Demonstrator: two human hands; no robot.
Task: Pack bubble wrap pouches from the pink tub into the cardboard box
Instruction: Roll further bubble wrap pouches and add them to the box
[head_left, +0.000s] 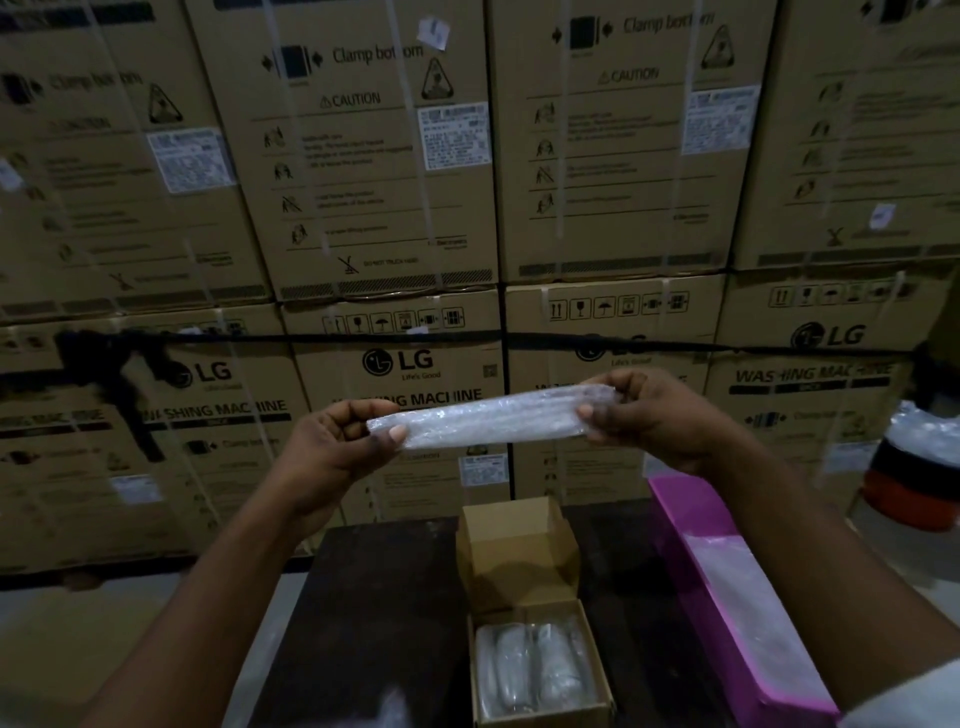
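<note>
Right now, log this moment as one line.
left hand + right hand: grip pouch ends | above cardboard box | box: holds pouches

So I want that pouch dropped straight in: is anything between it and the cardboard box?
Nothing visible. Both hands hold the pouch in the air above the cardboard box, whose lid is open; pouches already fill part of it.

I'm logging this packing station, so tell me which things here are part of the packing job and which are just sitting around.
Part of the job:
- bubble wrap pouch, held at its ends by the left hand and right hand
- cardboard box, open, pouches already inside
- pink tub

Just lying about:
- stacked washing machine cartons
- dark table
- black strap across the cartons
</note>
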